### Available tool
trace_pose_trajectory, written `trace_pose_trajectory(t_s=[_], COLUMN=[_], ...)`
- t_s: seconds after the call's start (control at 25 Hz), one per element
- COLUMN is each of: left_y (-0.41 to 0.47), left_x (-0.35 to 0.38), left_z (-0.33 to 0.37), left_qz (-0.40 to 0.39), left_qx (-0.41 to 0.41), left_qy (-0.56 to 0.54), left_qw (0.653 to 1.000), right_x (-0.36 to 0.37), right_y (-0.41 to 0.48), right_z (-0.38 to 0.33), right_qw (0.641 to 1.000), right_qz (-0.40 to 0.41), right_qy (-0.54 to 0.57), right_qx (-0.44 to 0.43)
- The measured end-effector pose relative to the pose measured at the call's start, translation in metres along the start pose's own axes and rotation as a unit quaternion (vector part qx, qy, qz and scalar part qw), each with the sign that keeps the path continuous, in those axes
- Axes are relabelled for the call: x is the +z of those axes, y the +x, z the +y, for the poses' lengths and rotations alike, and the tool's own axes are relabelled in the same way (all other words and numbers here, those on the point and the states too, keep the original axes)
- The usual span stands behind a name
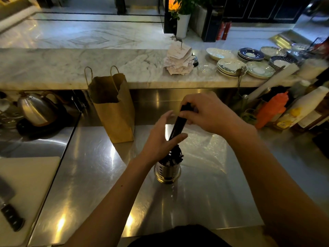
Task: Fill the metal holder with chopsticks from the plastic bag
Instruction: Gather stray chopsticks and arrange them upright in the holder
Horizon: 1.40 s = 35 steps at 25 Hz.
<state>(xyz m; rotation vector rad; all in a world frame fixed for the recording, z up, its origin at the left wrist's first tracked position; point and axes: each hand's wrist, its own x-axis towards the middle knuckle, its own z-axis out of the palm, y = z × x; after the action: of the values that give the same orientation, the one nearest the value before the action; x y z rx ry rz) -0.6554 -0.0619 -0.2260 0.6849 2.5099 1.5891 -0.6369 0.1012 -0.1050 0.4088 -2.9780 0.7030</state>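
Observation:
A slotted metal holder (167, 172) stands on the steel counter (92, 168), with several black chopsticks' ends showing in it. My right hand (208, 113) is shut on the top of a bundle of black chopsticks (179, 126) that slants down toward the holder. My left hand (162, 139) wraps the bundle's lower part just above the holder's mouth. A clear plastic bag (201, 148) lies flat on the counter behind and right of the holder.
A brown paper bag (114, 107) stands behind the holder to the left. A kettle (35, 111) sits far left, a cutting board (26, 189) with a knife (10, 214) at near left. Bottles (272, 111) crowd the right; stacked plates (231, 66) sit on the marble ledge.

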Motion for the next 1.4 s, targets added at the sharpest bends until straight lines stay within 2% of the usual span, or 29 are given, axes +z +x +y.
trace_pose_trajectory(t_s=[0.2,0.32,0.44,0.56,0.72,0.76,0.92,1.04,1.28,1.4], left_y=[0.019,0.021,0.010,-0.012,-0.033,-0.037,-0.049,-0.050,-0.051,-0.060], left_x=[0.000,-0.007,-0.021,-0.030,-0.027,-0.025,-0.017,-0.017,-0.017,-0.017], left_z=[0.016,0.027,0.034,0.029,0.016,0.014,0.006,0.004,-0.009,-0.015], left_qz=[-0.015,-0.026,-0.101,-0.166,-0.188,-0.179,-0.153,-0.142,-0.167,-0.182], left_qx=[0.064,0.086,0.073,0.033,-0.006,-0.010,-0.024,-0.031,-0.067,-0.083], left_qy=[-0.110,-0.154,-0.232,-0.313,-0.370,-0.369,-0.367,-0.353,-0.391,-0.407], left_qw=[0.992,0.984,0.965,0.935,0.910,0.912,0.917,0.924,0.903,0.891], right_x=[-0.030,-0.029,-0.021,-0.004,0.031,0.039,0.059,0.066,0.077,0.089], right_y=[0.014,0.016,0.009,-0.004,-0.023,-0.027,-0.034,-0.032,-0.033,-0.037], right_z=[-0.014,-0.015,-0.017,-0.016,-0.017,-0.018,-0.021,-0.024,-0.028,-0.029], right_qw=[0.998,0.983,0.943,0.888,0.841,0.839,0.877,0.887,0.891,0.887], right_qz=[0.024,0.061,0.107,0.106,0.085,0.081,0.092,0.108,0.111,0.085], right_qy=[0.064,0.170,0.309,0.440,0.524,0.526,0.455,0.427,0.416,0.430], right_qx=[-0.003,0.034,0.067,0.078,0.105,0.109,0.122,0.135,0.146,0.144])
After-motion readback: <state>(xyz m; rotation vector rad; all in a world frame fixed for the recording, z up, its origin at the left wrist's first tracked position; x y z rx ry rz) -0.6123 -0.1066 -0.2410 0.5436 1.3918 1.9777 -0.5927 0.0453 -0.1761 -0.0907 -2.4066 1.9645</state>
